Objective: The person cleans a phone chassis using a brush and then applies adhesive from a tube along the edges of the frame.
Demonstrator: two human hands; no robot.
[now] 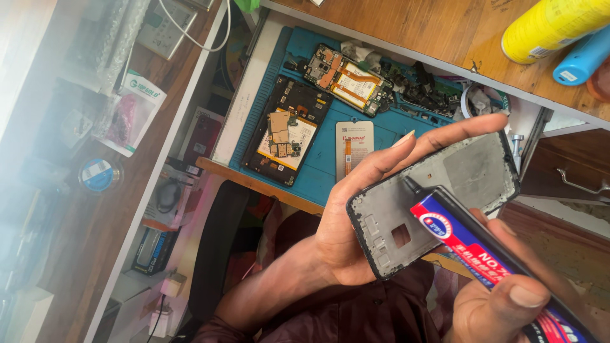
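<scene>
Left hand [356,209] gripped a grey rectangular phone frame [438,197], long axis toward two o'clock, right hand [508,305] clamped a red-blue glue tube [470,244], nozzle pointed to ten o'clock, touching the frame.

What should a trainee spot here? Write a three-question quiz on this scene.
1. True or false: the left hand holds the phone frame.
2. The tip of the glue tube in the right hand sits over: A) the frame's inner face, B) the blue mat, C) a yellow can.
3. Fill in: ___ opened phones lie on the mat.

Key: 1 true; 2 A; 3 two.
</scene>
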